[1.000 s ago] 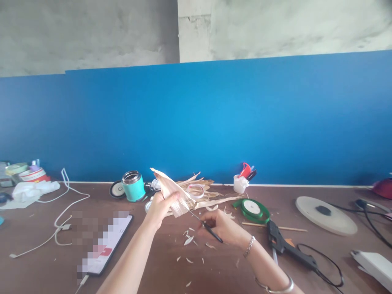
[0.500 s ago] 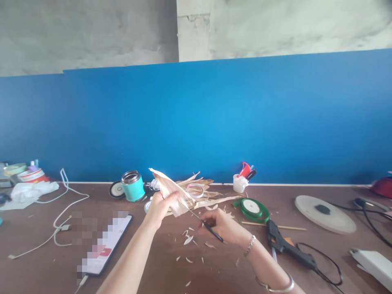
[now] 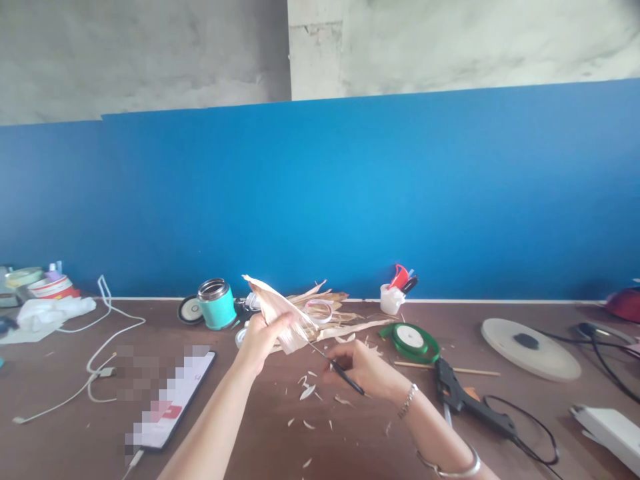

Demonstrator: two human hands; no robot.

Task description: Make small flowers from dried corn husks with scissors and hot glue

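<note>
My left hand [image 3: 259,340] pinches a pale, dried corn husk [image 3: 277,308] between thumb and fingers, its pointed end up and to the left. Black-handled scissors [image 3: 347,377] are gripped in my right hand [image 3: 364,368]; their thin blades reach the lower right edge of the husk. Fingers hide part of the scissors' handles. Small pale husk scraps [image 3: 307,392] lie scattered on the brown table [image 3: 270,427] beneath both hands. Behind them rests a pile of dried husk strips [image 3: 345,327], with a whitish ring of tape [image 3: 319,311] on it.
To the left are a phone [image 3: 183,400], a white cable [image 3: 107,353] and a turquoise flask [image 3: 217,307]. On the right are a green ribbon roll [image 3: 411,339], a wooden stick [image 3: 475,372], a black glue gun [image 3: 473,403], a round lid-like disc [image 3: 505,333] and a white cup [image 3: 391,300].
</note>
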